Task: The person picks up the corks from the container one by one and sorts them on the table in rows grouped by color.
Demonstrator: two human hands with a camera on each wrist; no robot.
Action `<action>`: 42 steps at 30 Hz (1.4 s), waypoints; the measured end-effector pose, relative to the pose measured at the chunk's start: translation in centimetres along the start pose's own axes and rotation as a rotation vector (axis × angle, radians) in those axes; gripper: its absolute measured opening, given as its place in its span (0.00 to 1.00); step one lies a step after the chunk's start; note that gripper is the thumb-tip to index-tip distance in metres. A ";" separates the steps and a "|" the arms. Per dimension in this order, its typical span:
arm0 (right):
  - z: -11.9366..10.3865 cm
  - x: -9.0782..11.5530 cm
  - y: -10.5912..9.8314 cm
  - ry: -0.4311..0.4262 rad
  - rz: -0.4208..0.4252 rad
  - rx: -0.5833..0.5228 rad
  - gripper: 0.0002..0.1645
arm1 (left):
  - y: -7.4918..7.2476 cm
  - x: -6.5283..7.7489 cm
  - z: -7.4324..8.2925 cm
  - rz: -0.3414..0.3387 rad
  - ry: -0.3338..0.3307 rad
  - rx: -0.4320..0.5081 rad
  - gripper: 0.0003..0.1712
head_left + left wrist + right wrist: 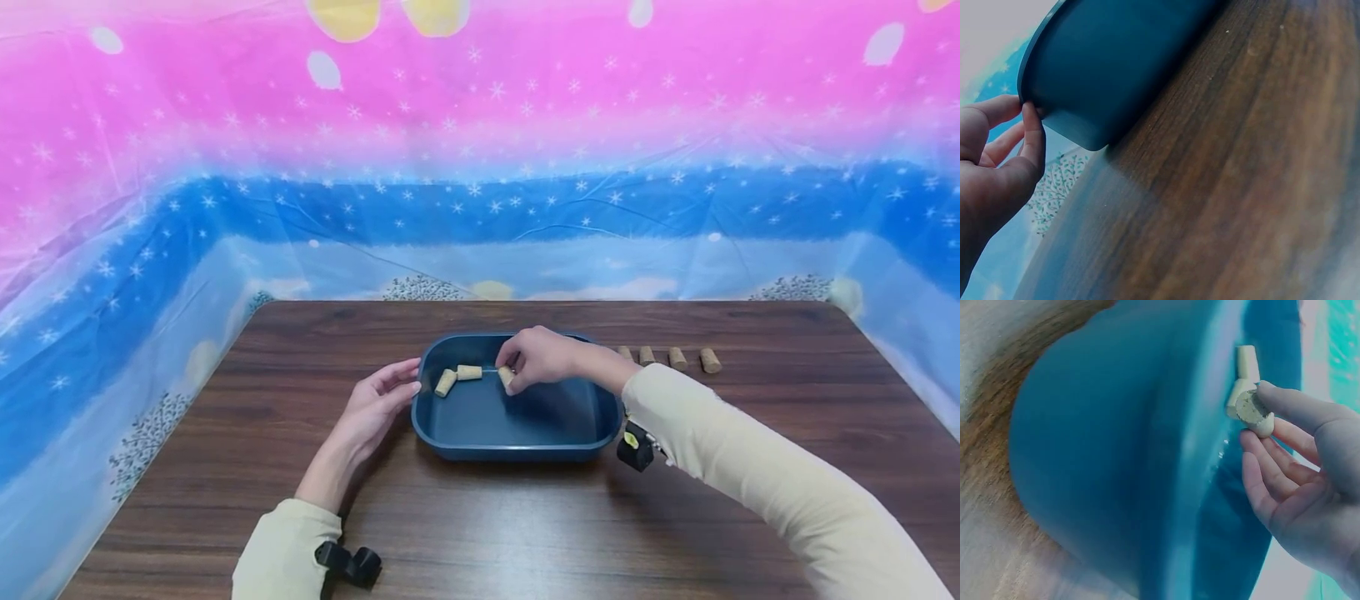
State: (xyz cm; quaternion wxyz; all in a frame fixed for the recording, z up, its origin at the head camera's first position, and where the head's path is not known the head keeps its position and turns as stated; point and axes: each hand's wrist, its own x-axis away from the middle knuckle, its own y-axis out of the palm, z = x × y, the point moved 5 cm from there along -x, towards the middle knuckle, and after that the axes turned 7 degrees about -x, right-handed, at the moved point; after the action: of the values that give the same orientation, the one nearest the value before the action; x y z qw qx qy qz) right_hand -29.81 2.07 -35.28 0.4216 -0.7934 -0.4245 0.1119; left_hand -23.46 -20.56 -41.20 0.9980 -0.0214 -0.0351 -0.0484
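A dark blue rectangular basin (517,452) with rounded corners stands on the table. My right hand (543,354) is over its inside and pinches a cork (506,377) between thumb and fingers. In the right wrist view the round end of this held cork (1251,407) faces the camera. Two more corks lie inside at the left: a tilted cork (446,383) and a level cork (469,372), close together. My left hand (371,408) holds the basin's left rim with thumb and fingertips, as the left wrist view also shows at the basin's lip (1022,78).
Right of the basin, behind my right forearm, several corks stand in a row, the rightmost cork (710,360) fully visible and the leftmost partly hidden. The brown wooden table (480,533) reaches back to a patterned pink and blue cloth (480,208).
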 end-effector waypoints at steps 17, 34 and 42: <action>0.8 3.2 -3.2 0.015 0.151 -0.227 0.26 | 0.1 0.0 0.0 0.012 -0.028 0.020 0.26; 5.4 8.2 -5.0 0.124 0.295 -0.255 0.27 | 0.1 0.1 0.2 0.009 -0.032 0.010 0.27; 7.5 10.7 -4.8 0.180 0.337 -0.343 0.28 | 0.1 0.1 0.1 0.008 -0.045 0.012 0.27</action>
State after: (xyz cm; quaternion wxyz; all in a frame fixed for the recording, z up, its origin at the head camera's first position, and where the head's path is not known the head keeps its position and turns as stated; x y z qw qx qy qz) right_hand -30.02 15.94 -34.36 0.2921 -0.9197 -0.2600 0.0358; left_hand -23.33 -20.48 -41.06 0.9972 -0.0166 -0.0578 -0.0437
